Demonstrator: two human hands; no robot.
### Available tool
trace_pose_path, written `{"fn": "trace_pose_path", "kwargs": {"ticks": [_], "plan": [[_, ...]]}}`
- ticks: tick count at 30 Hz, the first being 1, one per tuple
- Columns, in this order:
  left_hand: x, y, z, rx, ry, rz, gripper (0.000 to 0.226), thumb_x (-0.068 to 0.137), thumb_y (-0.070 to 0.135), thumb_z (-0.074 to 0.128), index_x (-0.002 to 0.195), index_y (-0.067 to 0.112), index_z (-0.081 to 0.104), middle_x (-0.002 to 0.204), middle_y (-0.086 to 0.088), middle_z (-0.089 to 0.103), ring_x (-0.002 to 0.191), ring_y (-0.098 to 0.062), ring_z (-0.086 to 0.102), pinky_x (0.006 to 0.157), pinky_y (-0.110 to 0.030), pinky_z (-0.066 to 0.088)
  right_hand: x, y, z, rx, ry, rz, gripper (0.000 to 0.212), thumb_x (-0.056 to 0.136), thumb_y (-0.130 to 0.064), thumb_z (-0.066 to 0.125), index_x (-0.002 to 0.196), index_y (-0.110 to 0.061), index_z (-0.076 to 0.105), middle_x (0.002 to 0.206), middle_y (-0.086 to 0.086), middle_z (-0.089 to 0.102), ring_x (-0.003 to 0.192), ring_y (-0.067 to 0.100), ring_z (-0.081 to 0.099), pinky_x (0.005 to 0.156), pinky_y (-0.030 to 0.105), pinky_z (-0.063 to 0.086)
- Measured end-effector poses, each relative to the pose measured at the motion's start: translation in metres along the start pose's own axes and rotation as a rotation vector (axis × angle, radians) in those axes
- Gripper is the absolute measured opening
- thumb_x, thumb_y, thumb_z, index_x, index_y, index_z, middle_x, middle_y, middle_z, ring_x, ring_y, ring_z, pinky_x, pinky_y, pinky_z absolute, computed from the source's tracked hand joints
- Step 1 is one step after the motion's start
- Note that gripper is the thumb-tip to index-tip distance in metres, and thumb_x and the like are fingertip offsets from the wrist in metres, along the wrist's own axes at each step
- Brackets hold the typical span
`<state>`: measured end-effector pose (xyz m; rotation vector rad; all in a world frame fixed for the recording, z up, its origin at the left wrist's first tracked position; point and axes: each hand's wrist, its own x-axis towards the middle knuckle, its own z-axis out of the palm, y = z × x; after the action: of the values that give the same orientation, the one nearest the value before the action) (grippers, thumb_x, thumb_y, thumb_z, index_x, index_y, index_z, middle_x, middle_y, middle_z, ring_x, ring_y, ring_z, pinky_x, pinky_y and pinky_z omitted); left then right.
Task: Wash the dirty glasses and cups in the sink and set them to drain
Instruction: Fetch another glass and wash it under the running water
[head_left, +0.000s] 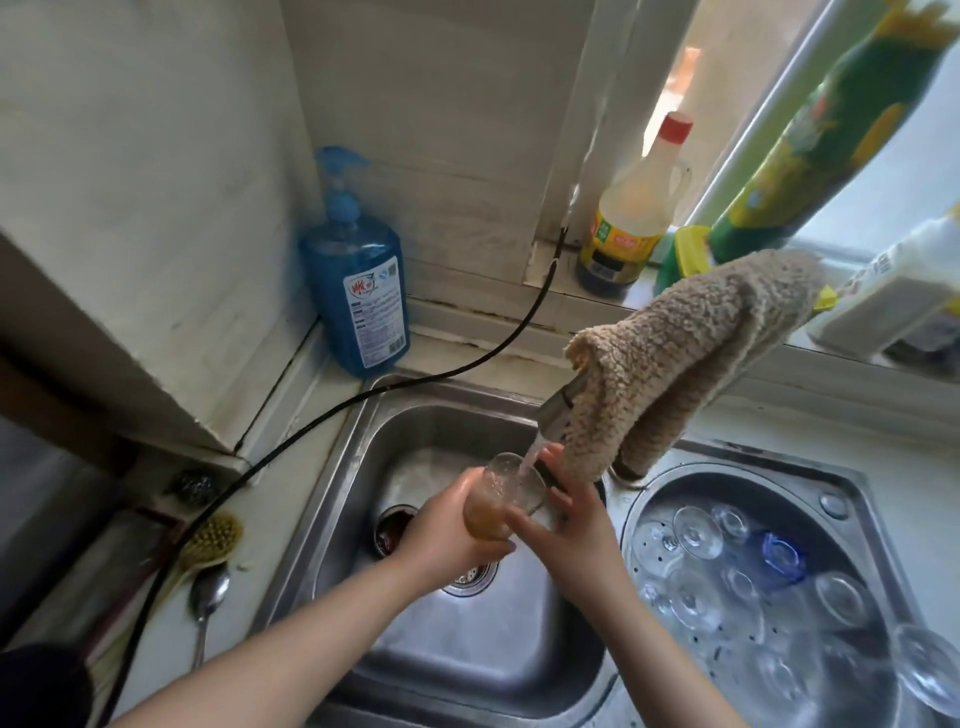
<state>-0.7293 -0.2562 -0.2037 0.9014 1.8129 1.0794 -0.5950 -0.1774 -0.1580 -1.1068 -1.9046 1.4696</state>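
**Operator:** Brownish liquid filled the lower part of the glass (503, 500), which was held tilted over the rectangular sink (470, 670) at roughly 12 o'clock from the drain (470, 574). Water (531, 460) ran from the tap (558, 404) into its open mouth.

**Inspector:** State of each grip?

**Operator:** Left hand (441, 535): fingers curled round the base of the glass, holding it. Right hand (563, 525): fingers curled against the rim end of the same glass, steadying it from the 3 o'clock side.

**Inspector:** Position of the other glassware?

**Operator:** Several clear glasses (696, 532) lay in the round basin (852, 488) at 3 o'clock of the sink, with a blue glass (776, 553) among them. Whether they were clean could not be told.

**Inspector:** Surroundings?

**Operator:** A tan cloth (680, 364) was draped over the tap. A blue soap bottle (358, 291) with a pump stood at 11 o'clock of the sink, in the wall corner. A black hose (291, 441) ran from the window ledge across the counter at 9 o'clock. A brush (210, 543) and a spoon (208, 603) lay on that counter. A vinegar bottle (631, 213) with a red cap stood on the ledge at 1 o'clock.
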Motion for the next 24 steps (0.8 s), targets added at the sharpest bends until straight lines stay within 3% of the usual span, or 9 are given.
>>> {"fn": "trace_pose_path", "kwargs": {"ticks": [2,4,7,10,15,18,21,22,24], "plan": [[0.001,0.005,-0.005,0.167,0.009,-0.023,0.064,0.052,0.040,0.084,0.107,0.039,0.052,0.094,0.014,0.070,0.087,-0.007,0.067,0.079,-0.039,0.056,0.000,0.001,-0.009,-0.296,-0.016,-0.206,0.042,0.070,-0.046,0.074,0.108,-0.035,0.058,0.110,-0.019,0.061,0.104,0.002,0.058,0.088,0.023,0.047],[0.000,0.016,-0.012,0.420,0.016,-0.010,0.062,0.055,0.045,0.080,0.109,0.037,0.050,0.099,0.014,0.066,0.091,-0.011,0.064,0.078,-0.034,0.054,0.003,0.000,-0.014,-0.505,-0.165,-0.334,0.030,0.076,-0.042,0.071,0.103,-0.033,0.062,0.105,-0.020,0.062,0.097,0.003,0.058,0.084,0.023,0.047],[-0.002,0.030,-0.026,0.806,0.009,0.034,0.066,0.064,0.045,0.076,0.123,0.040,0.045,0.116,0.007,0.056,0.109,-0.019,0.052,0.088,-0.032,0.046,0.016,-0.006,-0.018,-0.529,-0.535,-0.150,0.039,0.073,-0.032,0.080,0.109,-0.029,0.066,0.100,-0.025,0.060,0.091,-0.005,0.056,0.087,0.016,0.045],[-0.002,0.031,-0.039,0.822,0.004,-0.024,0.076,0.067,0.036,0.077,0.133,0.039,0.041,0.123,0.003,0.050,0.118,-0.023,0.044,0.095,-0.035,0.044,0.035,-0.006,-0.011,-0.516,-0.744,-0.088,0.057,0.071,-0.023,0.082,0.123,-0.031,0.061,0.114,-0.022,0.062,0.105,-0.006,0.057,0.098,0.018,0.043],[-0.001,0.031,-0.045,0.724,-0.069,0.012,0.080,0.063,0.027,0.081,0.134,0.036,0.045,0.122,0.003,0.051,0.116,-0.021,0.047,0.097,-0.036,0.045,0.050,-0.016,0.011,-0.499,-1.044,-0.048,0.063,0.074,-0.027,0.077,0.131,-0.035,0.051,0.128,-0.015,0.057,0.117,0.004,0.052,0.106,0.028,0.040],[-0.001,0.027,-0.042,0.763,-0.102,0.035,0.081,0.062,0.025,0.081,0.135,0.034,0.046,0.123,0.003,0.051,0.116,-0.020,0.047,0.098,-0.035,0.044,0.051,0.001,0.015,-0.927,-1.072,-0.357,0.060,0.082,-0.021,0.067,0.137,-0.028,0.045,0.131,-0.001,0.055,0.120,0.019,0.051,0.106,0.040,0.037],[0.000,0.023,-0.042,0.722,-0.145,0.018,0.089,0.059,0.027,0.085,0.138,0.029,0.045,0.124,0.001,0.053,0.117,-0.020,0.049,0.100,-0.033,0.043,0.057,0.010,0.006,-1.522,-0.866,-1.069,0.053,0.083,-0.021,0.054,0.136,-0.024,0.049,0.134,-0.002,0.055,0.131,0.021,0.044,0.119,0.050,0.002],[0.000,0.022,-0.040,0.715,-0.151,0.017,0.090,0.059,0.026,0.086,0.139,0.027,0.045,0.125,0.000,0.053,0.118,-0.020,0.050,0.100,-0.033,0.043,0.058,0.009,0.001,-1.610,-0.790,-1.217,0.050,0.079,-0.024,0.057,0.129,-0.025,0.057,0.129,-0.005,0.059,0.129,0.018,0.047,0.118,0.051,0.006],[0.000,0.021,-0.036,0.712,-0.127,0.026,0.089,0.058,0.024,0.086,0.138,0.026,0.046,0.127,0.000,0.053,0.119,-0.020,0.049,0.102,-0.034,0.042,0.056,0.004,-0.001,-1.598,-0.754,-1.266,0.050,0.074,-0.028,0.064,0.124,-0.030,0.061,0.128,-0.009,0.060,0.129,0.015,0.047,0.115,0.050,0.023]]}}
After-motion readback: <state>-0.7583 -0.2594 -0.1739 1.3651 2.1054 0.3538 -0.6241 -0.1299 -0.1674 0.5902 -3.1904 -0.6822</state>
